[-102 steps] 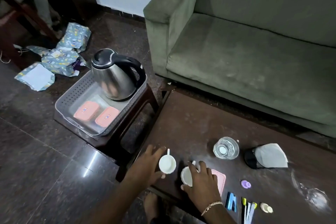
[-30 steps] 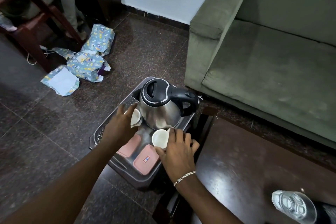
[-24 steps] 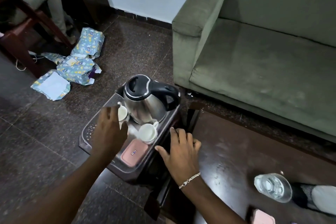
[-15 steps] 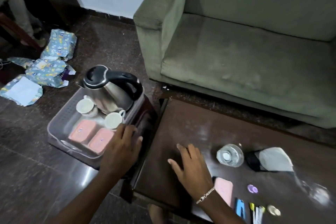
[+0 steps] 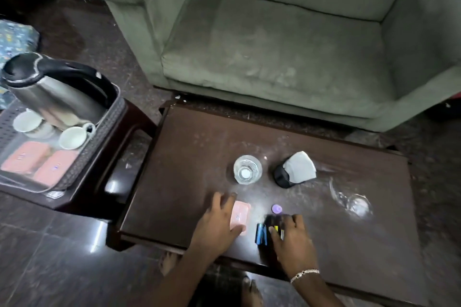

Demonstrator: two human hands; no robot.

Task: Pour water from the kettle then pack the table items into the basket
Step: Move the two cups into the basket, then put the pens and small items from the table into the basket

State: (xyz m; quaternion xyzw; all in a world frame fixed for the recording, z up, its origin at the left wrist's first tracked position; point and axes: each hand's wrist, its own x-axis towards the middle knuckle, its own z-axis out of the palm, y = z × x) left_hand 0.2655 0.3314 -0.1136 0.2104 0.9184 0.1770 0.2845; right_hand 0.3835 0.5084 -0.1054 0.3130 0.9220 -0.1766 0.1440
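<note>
A steel kettle with a black lid stands in the grey basket at the left. Beside it in the basket are two white cups and two pink boxes. A third pink box lies on the dark table. My left hand grips that box, fingers at its far end and thumb at its near end. My right hand is blurred over small blue and yellow items. A glass of water stands behind the hands.
The basket sits on a dark stool left of the table. A black thing under a white cloth, a purple cap and a clear shiny patch are on the table. A green sofa stands behind.
Both cups went from the table into the basket beside the kettle. My hands then came back; the left landed on the pink box, the right on the small items.
</note>
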